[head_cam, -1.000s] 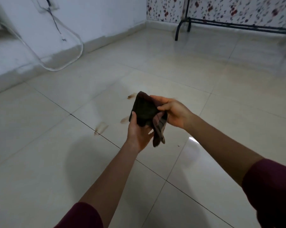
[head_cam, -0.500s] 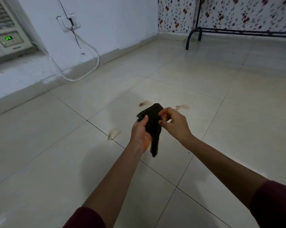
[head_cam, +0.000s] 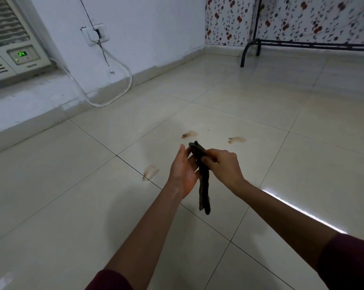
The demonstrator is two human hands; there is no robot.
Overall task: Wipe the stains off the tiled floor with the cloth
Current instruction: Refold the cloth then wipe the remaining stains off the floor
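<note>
A dark cloth [head_cam: 204, 185] hangs folded lengthwise in the air above the cream tiled floor [head_cam: 281, 143]. My right hand [head_cam: 224, 166] pinches its upper part between thumb and fingers. My left hand [head_cam: 184, 170] is beside it, palm turned toward the cloth, fingers spread and touching its top edge. Three brown stains lie on the floor: one [head_cam: 150, 172] left of my left hand, one [head_cam: 189, 134] just beyond the cloth, one [head_cam: 237, 140] beyond my right hand.
A white wall with a socket [head_cam: 95, 34] and a looping hose [head_cam: 114, 88] runs along the left, with an air-conditioner unit [head_cam: 13, 49] at the far left. A black metal frame [head_cam: 302, 45] stands by the floral back wall.
The bunched cloth has been let down into a long hanging strip. My left hand has loosened from gripping it to an open palm. The view has tilted up and the stains show further ahead.
</note>
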